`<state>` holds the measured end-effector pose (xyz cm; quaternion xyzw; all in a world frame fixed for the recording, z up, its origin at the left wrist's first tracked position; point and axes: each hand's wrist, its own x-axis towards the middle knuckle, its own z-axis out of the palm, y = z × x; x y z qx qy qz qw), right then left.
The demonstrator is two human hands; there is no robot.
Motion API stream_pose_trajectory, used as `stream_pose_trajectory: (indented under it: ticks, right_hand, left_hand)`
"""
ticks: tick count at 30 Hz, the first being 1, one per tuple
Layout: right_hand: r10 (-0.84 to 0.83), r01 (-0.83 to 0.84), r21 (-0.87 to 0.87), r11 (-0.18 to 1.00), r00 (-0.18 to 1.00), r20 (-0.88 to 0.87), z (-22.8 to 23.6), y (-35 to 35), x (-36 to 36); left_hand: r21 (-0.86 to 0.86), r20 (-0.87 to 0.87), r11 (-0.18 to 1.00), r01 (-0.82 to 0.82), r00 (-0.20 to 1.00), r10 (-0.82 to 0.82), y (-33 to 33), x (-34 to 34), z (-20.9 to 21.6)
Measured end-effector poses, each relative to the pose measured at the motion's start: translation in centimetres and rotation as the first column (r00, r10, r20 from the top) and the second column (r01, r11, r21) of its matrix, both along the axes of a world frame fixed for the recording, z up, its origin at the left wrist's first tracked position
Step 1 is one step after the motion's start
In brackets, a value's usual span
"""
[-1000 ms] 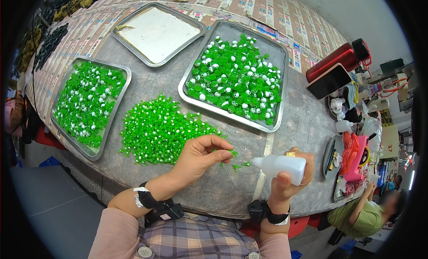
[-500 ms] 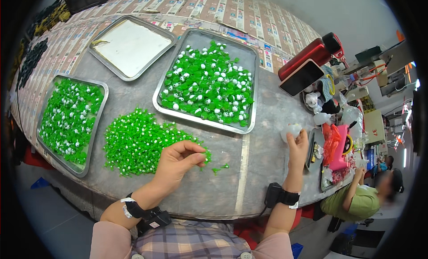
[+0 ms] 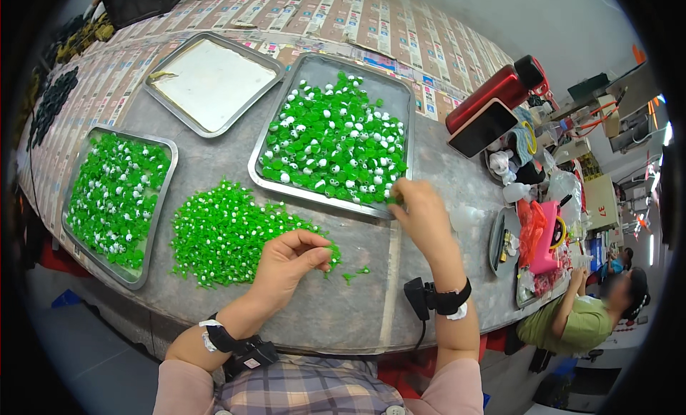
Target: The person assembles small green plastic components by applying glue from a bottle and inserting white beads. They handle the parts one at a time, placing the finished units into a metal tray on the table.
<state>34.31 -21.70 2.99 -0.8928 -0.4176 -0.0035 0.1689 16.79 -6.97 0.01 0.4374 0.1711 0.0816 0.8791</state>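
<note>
Surface (image 3: 343,308): grey, loose green pieces (image 3: 229,233).
L hand (image 3: 289,261): pinching piece.
R hand (image 3: 421,215): pinching piece at tray (image 3: 325,140) rim.
Risk: piece may slip off rim.

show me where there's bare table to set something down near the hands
Bare table lies in front of the left hand and right hand, below the green pile. Another strip runs between the middle tray and the red bottle. The right edge is crowded with clutter.
</note>
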Motion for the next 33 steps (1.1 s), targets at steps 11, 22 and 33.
stream_pose_trajectory:
  ticks: [11,22,33]
  right_hand:
    - [0.435,0.345,0.537,0.77,0.333,-0.837,2.0,0.3,-5.6]
    - [0.31,0.409,0.465,0.785,0.391,-0.866,-0.9,0.9,-8.0]
    - [0.424,0.489,0.562,0.667,0.37,-0.826,-0.6,0.8,-8.4]
  left_hand:
    - [-0.26,0.091,0.951,0.167,0.985,-0.148,0.3,-0.5,0.1]
    - [-0.209,0.037,0.969,0.132,0.991,-0.127,0.2,-0.1,-0.3]
    - [-0.127,-0.001,0.989,0.075,0.997,-0.076,0.0,0.0,-0.2]
